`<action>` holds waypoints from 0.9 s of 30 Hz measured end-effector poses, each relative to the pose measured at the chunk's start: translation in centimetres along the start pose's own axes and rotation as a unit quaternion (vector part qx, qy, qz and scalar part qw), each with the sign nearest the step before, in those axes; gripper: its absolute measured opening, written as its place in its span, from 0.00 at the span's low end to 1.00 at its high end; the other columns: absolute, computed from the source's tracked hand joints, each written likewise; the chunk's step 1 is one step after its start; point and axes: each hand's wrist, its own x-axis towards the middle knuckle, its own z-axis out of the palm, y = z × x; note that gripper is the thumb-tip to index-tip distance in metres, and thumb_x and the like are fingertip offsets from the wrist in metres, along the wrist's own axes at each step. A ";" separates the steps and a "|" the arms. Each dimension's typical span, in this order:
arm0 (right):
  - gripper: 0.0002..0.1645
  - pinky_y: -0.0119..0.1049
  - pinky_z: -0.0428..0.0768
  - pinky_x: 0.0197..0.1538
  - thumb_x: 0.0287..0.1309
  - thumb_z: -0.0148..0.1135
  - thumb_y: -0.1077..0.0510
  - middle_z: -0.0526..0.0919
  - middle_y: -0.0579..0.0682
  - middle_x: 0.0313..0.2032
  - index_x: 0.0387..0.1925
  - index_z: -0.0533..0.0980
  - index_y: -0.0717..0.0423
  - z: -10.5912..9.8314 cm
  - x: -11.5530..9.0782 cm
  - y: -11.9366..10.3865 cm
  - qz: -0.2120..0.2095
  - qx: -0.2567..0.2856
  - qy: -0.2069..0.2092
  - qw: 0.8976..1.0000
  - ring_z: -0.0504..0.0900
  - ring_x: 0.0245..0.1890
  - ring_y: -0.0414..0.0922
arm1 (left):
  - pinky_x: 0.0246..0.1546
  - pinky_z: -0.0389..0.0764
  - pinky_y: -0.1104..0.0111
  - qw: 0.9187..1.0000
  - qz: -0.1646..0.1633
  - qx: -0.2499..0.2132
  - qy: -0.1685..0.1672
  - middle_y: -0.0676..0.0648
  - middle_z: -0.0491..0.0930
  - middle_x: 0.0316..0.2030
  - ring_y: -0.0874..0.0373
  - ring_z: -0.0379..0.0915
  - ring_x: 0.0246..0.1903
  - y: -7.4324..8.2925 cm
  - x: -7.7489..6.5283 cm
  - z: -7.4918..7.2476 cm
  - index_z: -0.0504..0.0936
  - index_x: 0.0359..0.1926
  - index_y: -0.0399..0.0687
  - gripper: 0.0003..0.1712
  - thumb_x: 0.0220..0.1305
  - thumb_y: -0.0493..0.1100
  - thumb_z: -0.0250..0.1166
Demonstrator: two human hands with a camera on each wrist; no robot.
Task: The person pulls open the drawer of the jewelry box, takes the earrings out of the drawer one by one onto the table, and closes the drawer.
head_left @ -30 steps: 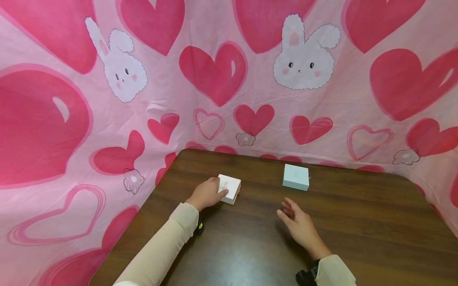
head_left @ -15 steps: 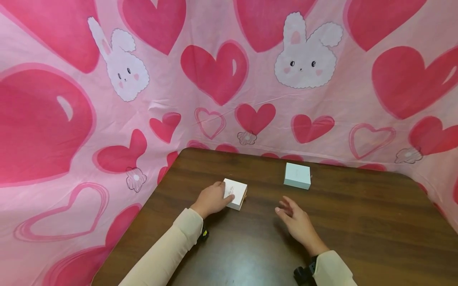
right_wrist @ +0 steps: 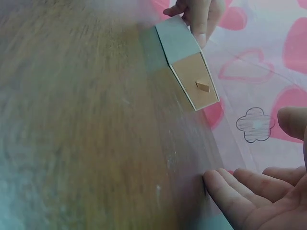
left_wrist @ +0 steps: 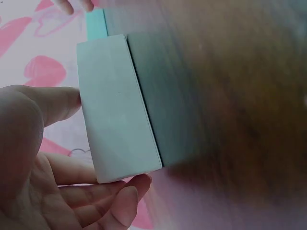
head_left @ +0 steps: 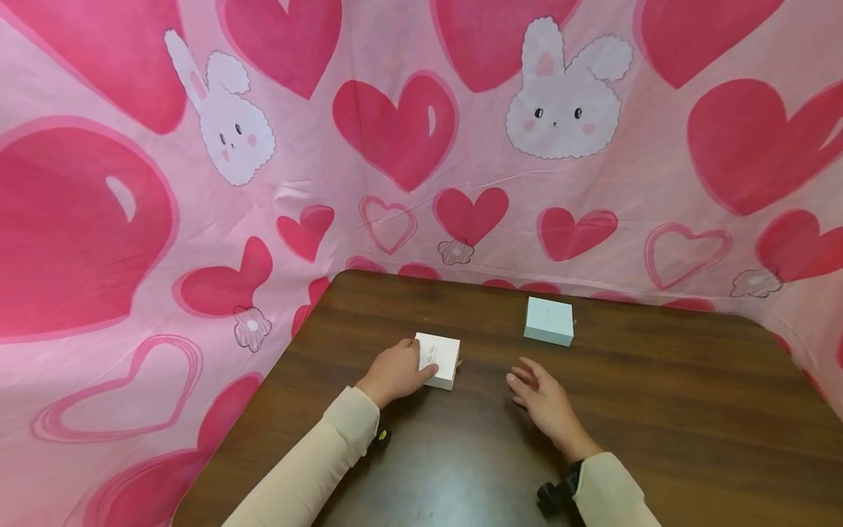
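Observation:
A small white box [head_left: 443, 359] sits on the table, and my left hand [head_left: 391, 373] grips it from the left. The thumb lies over its near top edge and the other fingers reach round the far side. In the right wrist view the box's end is a tan drawer front [right_wrist: 188, 79] with a little pull tab [right_wrist: 203, 86], turned toward my right hand. My right hand [head_left: 545, 402] is held just right of the box, fingers loosely bent, with nothing in it. Further back on the right stands a light blue box [head_left: 549, 315] of similar size, untouched.
The dark brown wooden table [head_left: 658, 410] has rounded far corners. A pink cloth [head_left: 487, 161] printed with hearts and rabbits hangs behind it and along the left. A black wrist camera [head_left: 556, 498] is strapped to my right wrist.
My left hand has slid the white box to the right and nearer, turning it a little. My right hand has stayed almost in place, its fingers drawn slightly closer together.

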 end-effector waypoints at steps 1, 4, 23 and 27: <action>0.37 0.39 0.75 0.41 0.57 0.56 0.47 0.68 0.59 0.56 0.63 0.56 0.58 0.1 0.0 0.0 0.002 0.003 0.000 1.000 0.73 0.51 0.50 | 0.47 0.69 0.58 1.000 -0.001 -0.003 -0.002 0.41 0.69 0.53 0.50 0.70 0.47 0.1 -0.1 0.0 0.67 0.57 0.33 0.44 0.55 0.67 0.53; 0.36 0.39 0.75 0.41 0.58 0.56 0.50 0.67 0.60 0.56 0.63 0.55 0.59 0.2 0.2 0.1 0.007 0.016 -0.001 1.000 0.73 0.50 0.51 | 0.48 0.69 0.59 1.000 -0.001 -0.005 -0.008 0.41 0.69 0.54 0.50 0.70 0.48 0.4 -0.2 0.1 0.67 0.58 0.34 0.44 0.54 0.67 0.53; 0.36 0.45 0.75 0.40 0.58 0.56 0.55 0.64 0.66 0.56 0.62 0.53 0.64 0.4 0.4 -0.1 0.036 0.143 -0.032 0.989 0.73 0.48 0.58 | 0.45 0.71 0.61 1.000 0.027 0.000 -0.014 0.41 0.69 0.53 0.52 0.72 0.44 2.2 -1.6 0.4 0.67 0.57 0.34 0.44 0.54 0.67 0.54; 0.34 0.45 0.76 0.39 0.60 0.54 0.55 0.65 0.65 0.55 0.62 0.53 0.63 0.4 0.7 0.0 0.054 0.156 -0.032 0.986 0.74 0.47 0.58 | 0.46 0.70 0.61 0.999 0.036 0.004 -0.006 0.41 0.68 0.54 0.52 0.71 0.45 2.6 -1.8 0.6 0.66 0.58 0.33 0.44 0.55 0.66 0.53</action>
